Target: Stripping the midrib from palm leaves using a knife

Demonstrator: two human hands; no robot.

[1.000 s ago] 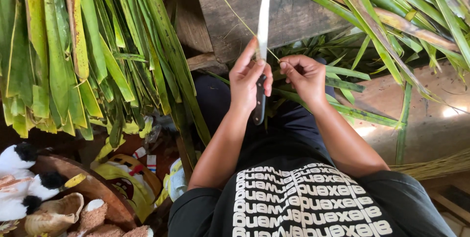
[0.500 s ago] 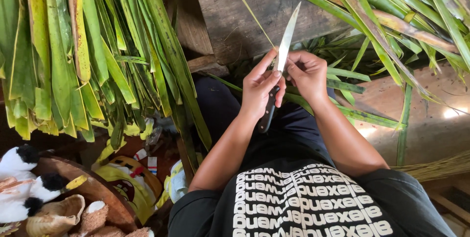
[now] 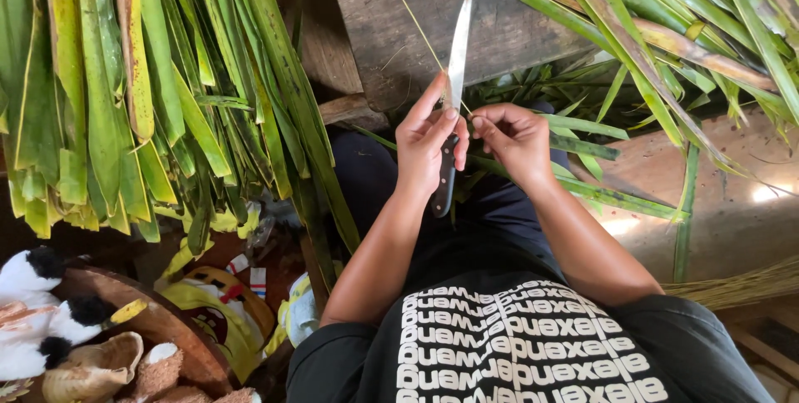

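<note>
While the thin leaf midrib (image 3: 416, 16) lies against the blade of the knife (image 3: 454, 79), the left hand (image 3: 424, 149) clenches the knife's handle and the right hand (image 3: 512, 141) pinches the rib's near end. Stripping looks part done: palm leaves (image 3: 125, 95) wait. A wooden bowl (image 3: 179, 332) holds husks.

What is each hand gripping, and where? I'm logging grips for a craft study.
The left hand holds a knife by its dark handle, blade pointing away. The right hand pinches a thin leaf rib near its end.
</note>
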